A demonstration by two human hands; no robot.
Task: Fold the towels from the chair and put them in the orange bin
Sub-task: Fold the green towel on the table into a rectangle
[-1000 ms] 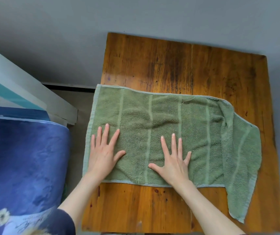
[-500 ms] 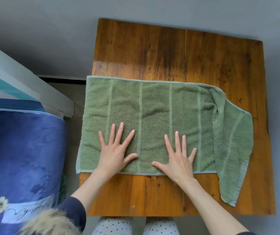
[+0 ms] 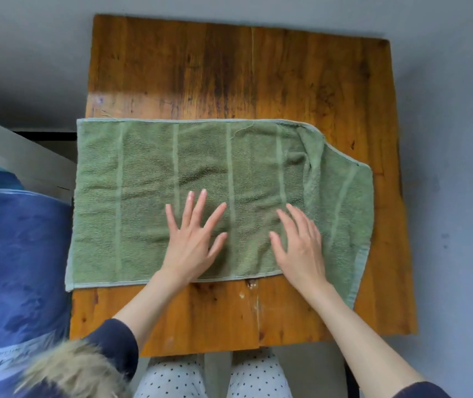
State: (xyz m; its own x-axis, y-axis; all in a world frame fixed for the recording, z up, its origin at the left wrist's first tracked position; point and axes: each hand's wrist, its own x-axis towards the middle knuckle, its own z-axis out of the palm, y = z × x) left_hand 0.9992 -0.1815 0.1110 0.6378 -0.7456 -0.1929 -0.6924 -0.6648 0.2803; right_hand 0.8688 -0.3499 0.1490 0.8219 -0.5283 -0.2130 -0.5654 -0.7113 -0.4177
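Wooden table, far half bare, with a bare strip along its near edge. Blue blanket just beside the table's left edge. Green towel spread flat across the table's middle; its left end overhangs the table edge slightly, and its right end lies skewed and rumpled, short of the right edge. Left hand and right hand, fingers straight and spread, press palm-down on the towel near its near hem, grasping nothing.
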